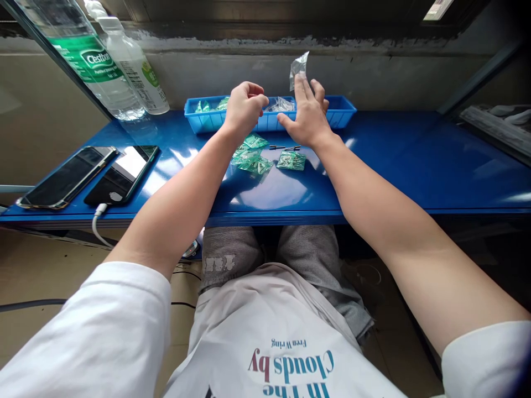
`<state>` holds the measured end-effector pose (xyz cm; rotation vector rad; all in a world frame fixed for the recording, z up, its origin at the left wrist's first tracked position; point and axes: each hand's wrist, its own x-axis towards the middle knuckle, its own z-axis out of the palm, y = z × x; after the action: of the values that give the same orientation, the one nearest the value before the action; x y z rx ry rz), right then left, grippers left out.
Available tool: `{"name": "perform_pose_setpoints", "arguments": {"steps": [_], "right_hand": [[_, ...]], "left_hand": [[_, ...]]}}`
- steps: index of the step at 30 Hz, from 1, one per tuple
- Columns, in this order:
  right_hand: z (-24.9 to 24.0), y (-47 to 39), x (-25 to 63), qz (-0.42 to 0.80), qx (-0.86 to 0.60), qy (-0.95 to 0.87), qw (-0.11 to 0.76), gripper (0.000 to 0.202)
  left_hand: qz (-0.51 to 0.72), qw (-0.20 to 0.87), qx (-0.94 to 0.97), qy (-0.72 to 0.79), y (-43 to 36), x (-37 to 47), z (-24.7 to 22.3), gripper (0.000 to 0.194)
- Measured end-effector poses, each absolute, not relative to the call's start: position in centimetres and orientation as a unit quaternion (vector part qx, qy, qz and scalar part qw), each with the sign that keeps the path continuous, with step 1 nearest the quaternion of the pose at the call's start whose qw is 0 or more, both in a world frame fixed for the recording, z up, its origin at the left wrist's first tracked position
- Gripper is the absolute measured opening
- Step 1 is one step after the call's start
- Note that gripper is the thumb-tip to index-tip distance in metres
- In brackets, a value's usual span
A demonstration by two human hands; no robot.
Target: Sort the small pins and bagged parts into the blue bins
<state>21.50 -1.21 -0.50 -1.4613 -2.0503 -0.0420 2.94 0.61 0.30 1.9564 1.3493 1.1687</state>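
Just beyond the fingertips of the right hand [307, 113], a silvery packet [299, 69] stands upright against the index and middle fingers; whether they clamp it or only touch it, I cannot tell. The packet is above the blue tray [341, 120], whose long side runs across beneath both hands, presumably placed so that either can reach in. Inside, clear bags [282, 104] lie between the two grips, and green packets [211, 105] lie to the left hand's left. Nearer the body than the left hand [244, 108], more green pouches [251, 153] sit in a loose heap, with black pins [285, 147] and a single green pouch [291, 160] beside it, probably set there to stay within easy reach.

The right hand is spread palm down, its thumb wide of the raised fingers. The left is curled, thumb drawn toward the fingers; anything pinched there is hidden.
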Motion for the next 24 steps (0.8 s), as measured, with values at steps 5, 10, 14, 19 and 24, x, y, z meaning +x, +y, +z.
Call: {"name": "perform_pose_setpoints", "arguments": {"steps": [5, 10, 14, 19, 24], "right_hand": [[-2.3, 1.1, 21.6, -0.041, -0.552, -0.788, 0.268, 0.081], [-3.8, 2.4, 21.5, -0.002, -0.546, -0.809, 0.220, 0.082], [-3.3, 1.7, 21.2, 0.010, -0.551, -0.807, 0.212, 0.083], [-2.4, 0.7, 20.7, 0.002, -0.551, -0.809, 0.207, 0.075], [-2.7, 0.9, 20.8, 0.016, -0.527, -0.823, 0.210, 0.083]], "left_hand": [[0.405, 0.227, 0.742, 0.483, 0.7, 3.3, -0.1, 0.054], [0.399, 0.231, 0.750, 0.474, 1.1, 3.2, -0.7, 0.040], [0.441, 0.244, 0.718, 0.480, 1.2, 3.0, -1.0, 0.027], [0.426, 0.221, 0.745, 0.464, 1.5, 2.7, -1.3, 0.025], [0.438, 0.201, 0.743, 0.465, 1.3, 2.9, -1.2, 0.013]]}}
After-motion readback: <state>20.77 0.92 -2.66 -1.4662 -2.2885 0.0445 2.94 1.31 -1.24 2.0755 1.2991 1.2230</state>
